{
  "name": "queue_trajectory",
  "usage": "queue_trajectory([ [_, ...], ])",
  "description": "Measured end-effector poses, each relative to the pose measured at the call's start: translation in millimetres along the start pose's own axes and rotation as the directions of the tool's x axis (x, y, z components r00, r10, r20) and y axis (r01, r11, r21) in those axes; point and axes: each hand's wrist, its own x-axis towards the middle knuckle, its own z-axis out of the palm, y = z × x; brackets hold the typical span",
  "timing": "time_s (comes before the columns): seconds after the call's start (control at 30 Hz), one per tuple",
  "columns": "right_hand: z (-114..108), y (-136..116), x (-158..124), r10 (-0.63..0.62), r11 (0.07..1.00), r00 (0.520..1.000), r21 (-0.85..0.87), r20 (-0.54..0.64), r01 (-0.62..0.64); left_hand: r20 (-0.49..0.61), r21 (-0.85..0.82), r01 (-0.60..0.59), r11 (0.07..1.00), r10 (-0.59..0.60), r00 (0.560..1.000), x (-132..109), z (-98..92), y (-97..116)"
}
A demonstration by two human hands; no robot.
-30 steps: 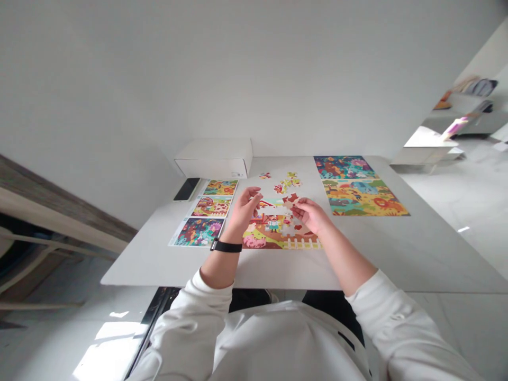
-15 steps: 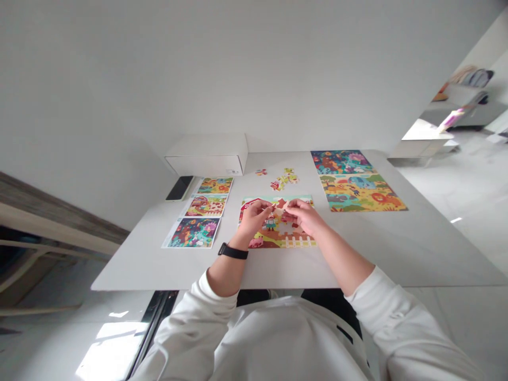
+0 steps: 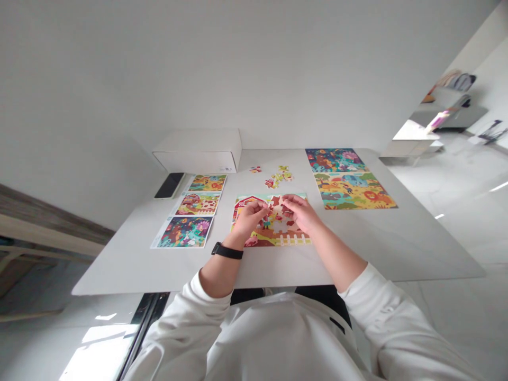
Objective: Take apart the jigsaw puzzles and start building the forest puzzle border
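A brown-and-cream jigsaw puzzle piece (image 3: 275, 201) is held up between my two hands, over the farm jigsaw puzzle (image 3: 257, 241). My left hand (image 3: 251, 217), with a black band on its wrist, pinches the piece's left side. The fingers of my right hand (image 3: 299, 211) are closed on its right side. Under them the farm picture shows a red barn, a pink pig and a white fence, and there is a pale gap right of its middle. My hands cover part of its upper half.
Several loose puzzle pieces (image 3: 280, 177) lie beyond the farm puzzle, with a red one (image 3: 255, 169) apart. Two pictures, night scene (image 3: 337, 160) and safari (image 3: 353, 190), lie right. Left are printed reference pictures (image 3: 184, 233), a phone (image 3: 170, 186) and a white box (image 3: 194, 160).
The whole view has shifted slightly, so the table appears further left. Both hands still hold the puzzle piece over the farm puzzle, and my right fingers have moved a little on it.
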Motion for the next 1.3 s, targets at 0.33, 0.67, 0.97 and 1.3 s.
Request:
queue_trajectory([
  [0.33,-2.4,12.6,-0.8,0.055,0.985,0.997,-0.166,0.058,-0.045,-0.048,-0.236,0.070,0.969,-0.084,0.995,-1.2,1.4,4.9],
  [0.67,-3.1,4.0,-1.6,0.047,0.984,0.999,-0.174,-0.012,-0.049,0.001,-0.218,0.136,0.966,-0.139,0.990,-4.2,3.6,5.4],
  [0.97,-7.9,-3.3,7.1,-0.037,0.997,0.992,-0.067,-0.122,0.029,-0.083,-0.315,0.071,0.946,-0.102,0.991,-3.9,2.8,14.7],
  [1.3,-16.8,-9.1,8.3,-0.122,0.991,0.973,-0.080,-0.195,0.108,-0.168,-0.416,-0.006,0.909,-0.070,0.983,-0.9,-2.6,15.2],
])
